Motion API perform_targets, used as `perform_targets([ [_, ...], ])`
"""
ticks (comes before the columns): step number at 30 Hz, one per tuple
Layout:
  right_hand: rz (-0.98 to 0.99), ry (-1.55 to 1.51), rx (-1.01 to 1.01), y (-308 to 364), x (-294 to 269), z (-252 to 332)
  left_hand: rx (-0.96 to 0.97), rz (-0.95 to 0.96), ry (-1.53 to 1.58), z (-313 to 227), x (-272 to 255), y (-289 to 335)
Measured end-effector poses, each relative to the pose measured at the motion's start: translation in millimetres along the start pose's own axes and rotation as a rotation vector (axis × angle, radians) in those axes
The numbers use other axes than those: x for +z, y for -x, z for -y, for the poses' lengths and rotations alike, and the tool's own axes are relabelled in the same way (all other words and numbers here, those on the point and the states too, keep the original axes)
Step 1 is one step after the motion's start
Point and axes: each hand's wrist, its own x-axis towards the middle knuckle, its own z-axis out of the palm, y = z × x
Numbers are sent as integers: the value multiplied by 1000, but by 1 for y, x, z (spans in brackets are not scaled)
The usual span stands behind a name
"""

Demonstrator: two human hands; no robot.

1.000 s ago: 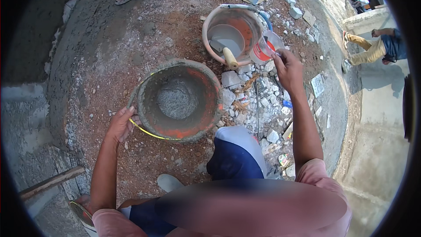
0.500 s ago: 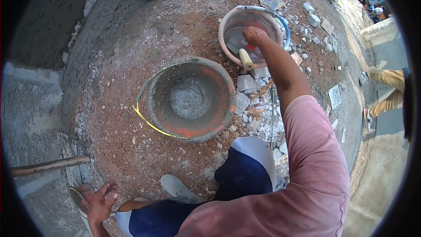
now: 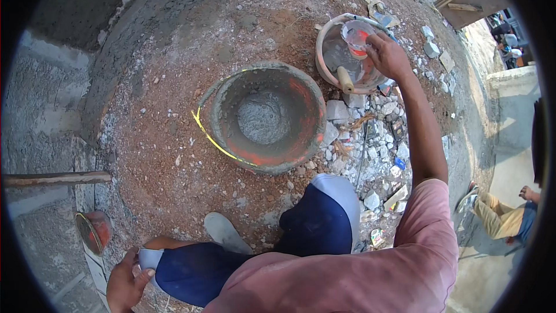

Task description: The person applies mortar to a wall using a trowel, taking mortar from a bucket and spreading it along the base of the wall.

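In the head view, my right hand (image 3: 387, 55) pinches one clear, red-marked plastic cup (image 3: 354, 33) by its rim at the mouth of a pale, round plastic bucket (image 3: 321, 61); a firm, level hold should serve best. My left hand (image 3: 124, 283) rests loosely spread by my knee (image 3: 150, 259), and a second large bucket (image 3: 227, 133), grey-crusted orange, stands between both hands.

The right hand (image 3: 387, 55), down inside the water bucket (image 3: 320, 61) half a second ago, now holds the clear plastic cup (image 3: 357, 36) up toward its twelve o'clock. The left hand (image 3: 126, 281) has gone from the mortar bucket's (image 3: 215, 119) eight-o'clock rim to the left knee (image 3: 149, 259).
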Motion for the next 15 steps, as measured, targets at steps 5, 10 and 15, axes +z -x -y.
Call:
perform_targets([
  [5, 278, 148, -187, -10, -58, 81, 551, 36, 404, -37, -7, -72],
  [10, 593, 307, -361, -29, -53, 159, 422, 525, 472, -91, 10, -160],
  [15, 721, 414, -535, -46, -30, 232, 334, 551, 395, -104, 60, -224],
])
